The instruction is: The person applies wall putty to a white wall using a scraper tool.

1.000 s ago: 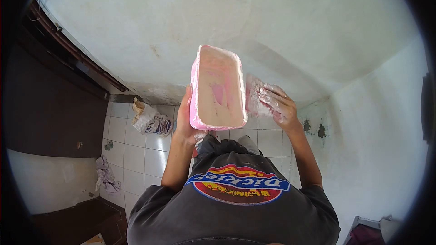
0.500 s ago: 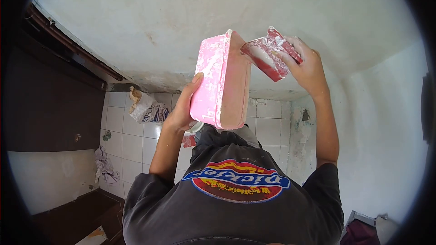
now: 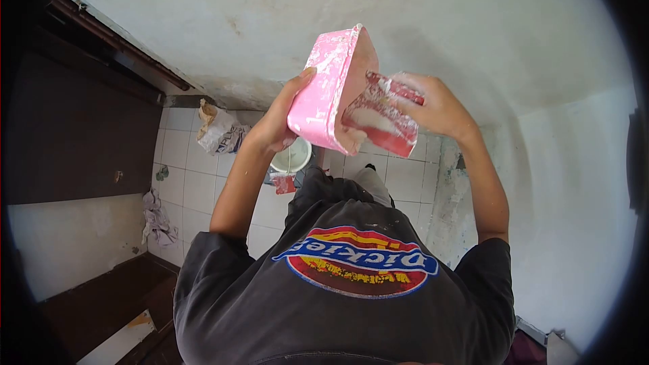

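Red scraper (image 3: pixel 389 122), now lower, between right fingers (image 3: pixel 418 82)

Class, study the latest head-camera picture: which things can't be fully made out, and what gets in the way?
- Head view: the inside bottom of the pink tub, hidden by its tilted side.
- Head view: some fingertips of the left hand, behind the tub.
- Head view: part of the white bucket, covered by that hand and wrist.
- Head view: the maroon item, cut off by the bottom edge.
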Available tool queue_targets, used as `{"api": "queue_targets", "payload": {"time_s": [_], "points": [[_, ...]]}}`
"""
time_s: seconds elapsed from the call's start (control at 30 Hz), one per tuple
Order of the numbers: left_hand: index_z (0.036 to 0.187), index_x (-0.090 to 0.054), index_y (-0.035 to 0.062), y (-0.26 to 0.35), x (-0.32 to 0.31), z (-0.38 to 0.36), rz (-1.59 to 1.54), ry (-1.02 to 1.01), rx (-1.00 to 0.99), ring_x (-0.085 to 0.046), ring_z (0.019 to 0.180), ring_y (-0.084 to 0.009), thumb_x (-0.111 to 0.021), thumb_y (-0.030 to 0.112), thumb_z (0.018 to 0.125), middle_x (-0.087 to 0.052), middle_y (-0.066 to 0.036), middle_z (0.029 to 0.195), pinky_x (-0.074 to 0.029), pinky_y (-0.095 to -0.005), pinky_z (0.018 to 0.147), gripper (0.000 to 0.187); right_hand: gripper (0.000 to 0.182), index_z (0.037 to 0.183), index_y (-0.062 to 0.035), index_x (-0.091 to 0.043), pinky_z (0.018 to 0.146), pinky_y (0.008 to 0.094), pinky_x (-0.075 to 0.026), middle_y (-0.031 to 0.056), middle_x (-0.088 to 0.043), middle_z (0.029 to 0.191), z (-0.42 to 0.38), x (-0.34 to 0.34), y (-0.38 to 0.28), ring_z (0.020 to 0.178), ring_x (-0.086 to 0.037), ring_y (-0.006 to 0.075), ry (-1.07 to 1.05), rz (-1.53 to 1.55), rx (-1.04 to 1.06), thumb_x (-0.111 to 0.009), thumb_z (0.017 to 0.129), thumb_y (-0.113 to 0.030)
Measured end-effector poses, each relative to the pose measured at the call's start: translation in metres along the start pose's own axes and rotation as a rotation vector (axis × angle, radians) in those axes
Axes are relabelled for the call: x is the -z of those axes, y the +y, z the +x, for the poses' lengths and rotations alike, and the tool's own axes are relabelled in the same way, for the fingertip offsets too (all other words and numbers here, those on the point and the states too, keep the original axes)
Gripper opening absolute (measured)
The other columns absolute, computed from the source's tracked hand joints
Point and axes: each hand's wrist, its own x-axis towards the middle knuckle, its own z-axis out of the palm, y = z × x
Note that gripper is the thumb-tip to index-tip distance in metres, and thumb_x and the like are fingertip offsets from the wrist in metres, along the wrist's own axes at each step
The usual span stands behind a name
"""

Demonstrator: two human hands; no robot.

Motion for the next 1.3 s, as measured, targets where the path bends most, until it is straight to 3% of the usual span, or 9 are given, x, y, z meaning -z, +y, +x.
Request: {"api": "queue_targets", "payload": {"time_s": [0.17,0.4,0.47,0.77,0.87,1.03,1.07,1.13,1.3], "points": [[0.138,-0.04,0.0027,-0.022,0.018,0.015,0.058,0.049,0.119,-0.054,0.117,-0.0288,-0.05,0.064,0.086,-0.052,-0.018,0.129,-0.045,-0.0469,0.095,0.081,0.032,0.117,0.007,-0.056,0.085,0.0278,-0.048,0.0089,-0.065,0.107,-0.008,-0.034,0.026,0.094,-0.059,0.0117,-0.171,0.518,-0.156,-0.061,0.089,-0.009],[0.138,-0.04,0.0023,-0.046,0.033,0.017,0.078,0.131,0.163,-0.057,0.114,-0.0312,-0.049,0.069,0.083,-0.052,-0.019,0.13,-0.046,-0.0525,0.091,0.086,0.04,0.123,0.0063,-0.053,0.089,0.0286,-0.049,0.0096,-0.063,0.112,-0.025,-0.074,0.074,0.1,-0.061,0.0134,-0.184,1.036,-0.353,-0.064,0.091,-0.015],[0.132,-0.046,0.0069,-0.049,0.038,0.016,-0.073,0.169,0.154,-0.061,0.105,-0.021,-0.048,0.052,0.093,-0.06,-0.011,0.118,-0.053,-0.0393,0.086,0.06,0.039,0.126,0.0059,-0.051,0.087,0.0282,-0.05,0.0097,-0.063,0.114,-0.033,-0.084,0.078,0.101,-0.062,0.0138,-0.111,1.225,-0.441,-0.061,0.092,-0.011],[0.137,-0.041,0.0054,-0.071,0.036,0.006,-0.264,0.12,-0.017,-0.057,0.113,-0.0235,-0.046,0.056,0.092,-0.056,-0.011,0.127,-0.048,-0.0404,0.094,0.068,0.035,0.122,0.0005,-0.052,0.084,0.028,-0.052,0.0058,-0.062,0.109,-0.031,-0.042,0.057,0.097,-0.062,0.0143,0.501,1.502,-0.157,-0.064,0.09,-0.009],[0.137,-0.042,0.0052,-0.071,0.034,0.004,-0.29,0.106,-0.032,-0.057,0.113,-0.0233,-0.046,0.053,0.094,-0.056,-0.011,0.127,-0.045,-0.0387,0.097,0.065,0.036,0.127,0.0009,-0.051,0.09,0.031,-0.049,0.0073,-0.061,0.116,-0.008,0.009,0.029,0.103,-0.061,0.0165,0.889,1.347,0.038,-0.058,0.094,-0.011],[0.135,-0.042,0.0045,-0.07,0.026,-0.005,-0.244,0.113,-0.043,-0.057,0.113,-0.0236,-0.045,0.052,0.094,-0.056,-0.012,0.126,-0.045,-0.039,0.097,0.063,0.025,0.117,0.0009,-0.058,0.09,0.0342,-0.046,0.0118,-0.063,0.112,0.035,0.072,0.011,0.106,-0.059,0.0204,1.359,0.14,0.141,-0.054,0.093,-0.005],[0.135,-0.042,0.0045,-0.069,0.025,-0.007,-0.248,0.105,-0.048,-0.057,0.113,-0.0245,-0.045,0.053,0.094,-0.056,-0.012,0.126,-0.045,-0.0405,0.097,0.064,0.025,0.117,0.0009,-0.058,0.09,0.0342,-0.046,0.0118,-0.063,0.112,0.048,0.079,0.01,0.106,-0.059,0.0204,1.373,0.139,0.148,-0.054,0.093,-0.005],[0.136,-0.042,0.0049,-0.071,0.023,-0.01,-0.24,0.115,-0.062,-0.057,0.113,-0.025,-0.045,0.053,0.094,-0.055,-0.012,0.126,-0.046,-0.0412,0.097,0.064,0.035,0.122,0.0001,-0.057,0.093,0.0396,-0.044,0.0169,-0.06,0.12,0.077,0.086,0.011,0.112,-0.056,0.029,1.397,-0.604,0.269,-0.054,0.087,0.0],[0.137,-0.04,0.0069,-0.079,0.027,-0.012,-0.314,0.109,-0.081,-0.056,0.114,-0.026,-0.045,0.052,0.093,-0.055,-0.013,0.127,-0.045,-0.042,0.097,0.063,0.043,0.125,-0.0002,-0.056,0.095,0.0423,-0.042,0.0174,-0.057,0.126,0.132,0.03,0.037,0.116,-0.054,0.0346,1.387,-0.824,0.153,-0.053,0.081,0.0]]}}
